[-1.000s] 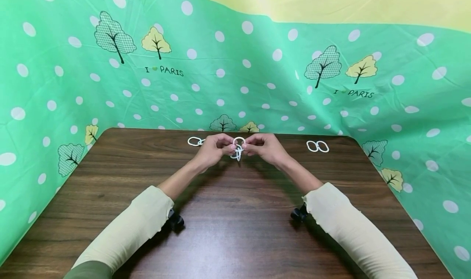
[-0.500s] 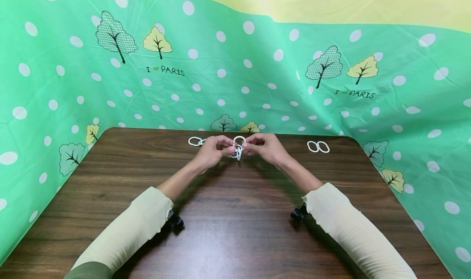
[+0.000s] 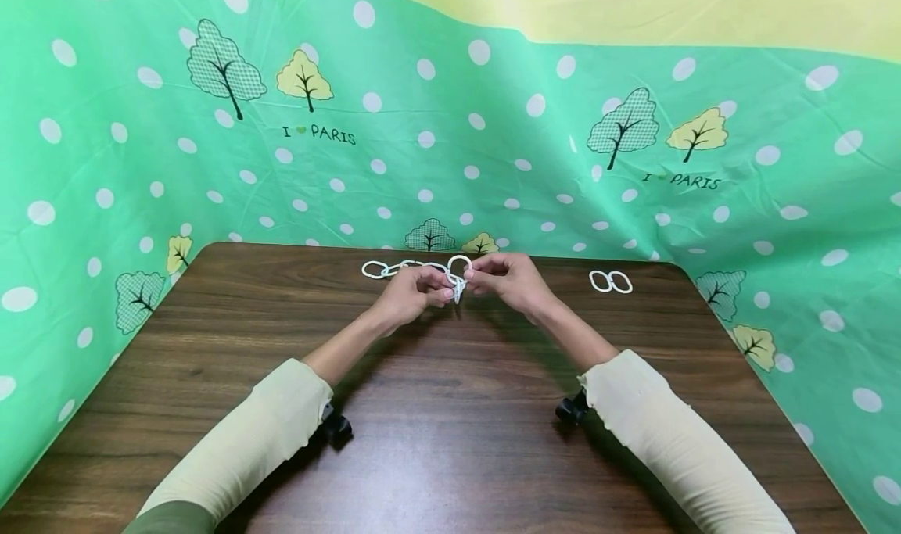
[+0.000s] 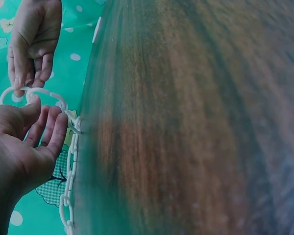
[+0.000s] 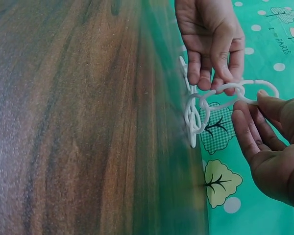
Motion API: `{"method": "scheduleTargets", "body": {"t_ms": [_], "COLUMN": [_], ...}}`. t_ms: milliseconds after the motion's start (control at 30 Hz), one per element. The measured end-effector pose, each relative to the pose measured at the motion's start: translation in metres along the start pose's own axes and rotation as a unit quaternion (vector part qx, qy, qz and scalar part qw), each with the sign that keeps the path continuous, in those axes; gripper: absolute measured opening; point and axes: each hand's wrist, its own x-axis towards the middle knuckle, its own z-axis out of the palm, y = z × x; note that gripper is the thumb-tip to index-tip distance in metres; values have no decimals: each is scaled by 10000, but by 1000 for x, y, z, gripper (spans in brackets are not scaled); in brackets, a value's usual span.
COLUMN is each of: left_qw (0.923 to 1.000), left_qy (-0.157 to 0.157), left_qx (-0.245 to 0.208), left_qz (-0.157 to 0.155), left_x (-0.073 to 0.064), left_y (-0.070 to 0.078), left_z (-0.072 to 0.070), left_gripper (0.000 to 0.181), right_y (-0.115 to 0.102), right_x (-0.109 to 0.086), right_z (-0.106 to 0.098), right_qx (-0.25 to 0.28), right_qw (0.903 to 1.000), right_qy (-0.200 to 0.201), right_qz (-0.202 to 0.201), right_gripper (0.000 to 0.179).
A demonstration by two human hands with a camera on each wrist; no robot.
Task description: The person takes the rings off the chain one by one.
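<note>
Over the table's far side, both hands hold a chain of white plastic links (image 5: 200, 115). The right hand (image 3: 510, 282) pinches the end link (image 3: 460, 260), an oval ring with a small gap in its side, between thumb and fingers. Just beside it, the left hand (image 3: 411, 295) pinches the adjoining link (image 4: 48, 93), which hooks through the end link in the right wrist view. Further links hang bunched below the fingers. The rest of the chain (image 3: 375, 270) runs left along the tabletop behind the left hand, partly hidden by it.
Two loose white links (image 3: 610, 281) lie side by side at the far right of the brown wooden table (image 3: 450, 409). A green dotted cloth (image 3: 422, 166) with printed trees stands behind the table and along its sides.
The left hand has shifted slightly down, from the end link's left side to the link below. More chain shows behind it. The right hand stays almost still, holding the end link.
</note>
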Motion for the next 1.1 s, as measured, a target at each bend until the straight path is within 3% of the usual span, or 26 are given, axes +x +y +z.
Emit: {"method": "scheduleTargets", "body": {"t_ms": [233,500,900,1100], "left_qw": [9999,9999,9999,9997], "left_qy": [-125,-156,24,102], "left_qx": [5,24,113,74], "left_qz": [-114,-21,-25,-187], "left_x": [-2,-2,-3,-3], "left_y": [-1,-4,-5,-4], "left_z": [1,4,5,5], "left_gripper": [22,23,14,16], "right_y": [-2,-5,-1,-1], "right_x": [1,2,2,0], "right_z": [0,1,0,1], "right_qx": [-22,9,-34,-62], "right_qw": [9999,10000,10000,10000], "right_qy": [46,69,47,3], "right_qz": [-92,-65,-68,-32], "right_gripper": [24,24,23,21]}}
